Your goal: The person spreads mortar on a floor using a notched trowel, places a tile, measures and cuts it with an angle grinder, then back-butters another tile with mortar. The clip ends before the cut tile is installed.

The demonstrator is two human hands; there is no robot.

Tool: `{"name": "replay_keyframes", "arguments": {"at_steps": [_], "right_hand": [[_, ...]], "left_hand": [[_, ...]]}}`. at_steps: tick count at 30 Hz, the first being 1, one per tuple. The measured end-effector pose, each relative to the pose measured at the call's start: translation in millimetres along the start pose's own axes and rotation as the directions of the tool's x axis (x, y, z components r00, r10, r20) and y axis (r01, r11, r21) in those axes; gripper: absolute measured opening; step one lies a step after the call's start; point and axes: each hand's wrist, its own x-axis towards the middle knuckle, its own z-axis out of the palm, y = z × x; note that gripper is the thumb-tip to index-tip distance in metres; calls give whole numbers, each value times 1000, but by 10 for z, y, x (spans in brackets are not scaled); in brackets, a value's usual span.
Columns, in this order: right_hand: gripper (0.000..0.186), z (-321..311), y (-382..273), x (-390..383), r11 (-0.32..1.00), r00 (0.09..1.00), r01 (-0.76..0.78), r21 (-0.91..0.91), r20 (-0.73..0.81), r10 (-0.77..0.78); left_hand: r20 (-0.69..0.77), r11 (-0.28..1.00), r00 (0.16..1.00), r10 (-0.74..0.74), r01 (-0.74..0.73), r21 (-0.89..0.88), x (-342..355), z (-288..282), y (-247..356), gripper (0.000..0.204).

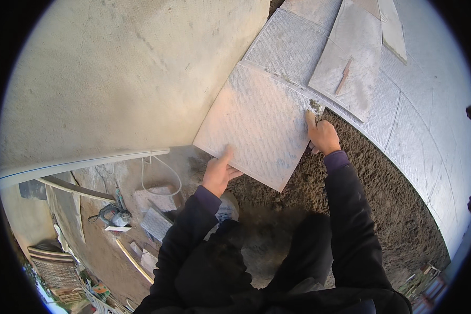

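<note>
A square, pale tile [261, 125] with a ribbed surface lies between my two hands, its far edge against a row of similar tiles [288, 44]. My left hand [218, 172] grips its near left edge, thumb on top and fingers partly under it. On the right edge, my right hand [323, 135] is closed, thumb on the face near the far right corner. A small clump of dark mortar [314, 104] sits beside that corner. The tile's left side runs close along a beige wall [115, 78]. How far its underside touches the bed cannot be seen.
Rough brown mortar [382, 178] spreads to my right, bordered by a curved paved surface [418, 125]. Loose tiles [350, 57] lie on the laid row, with a thin reddish strip [344, 76] on one. At left are a power tool [111, 215], a white hose loop [162, 178] and tile pieces [156, 223].
</note>
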Motion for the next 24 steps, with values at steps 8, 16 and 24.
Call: {"name": "replay_keyframes", "arguments": {"at_steps": [8, 16, 24], "right_hand": [[94, 19, 20, 202, 999, 999, 37, -4, 32, -37], [56, 70, -233, -332, 920, 873, 287, -266, -322, -366], [85, 411, -738, -867, 450, 357, 789, -419, -283, -890]], "left_hand": [[-177, 922, 974, -142, 195, 333, 161, -102, 111, 99], [-242, 963, 966, -86, 143, 229, -203, -118, -20, 98], [-184, 948, 975, -126, 173, 268, -57, -141, -42, 94]]}}
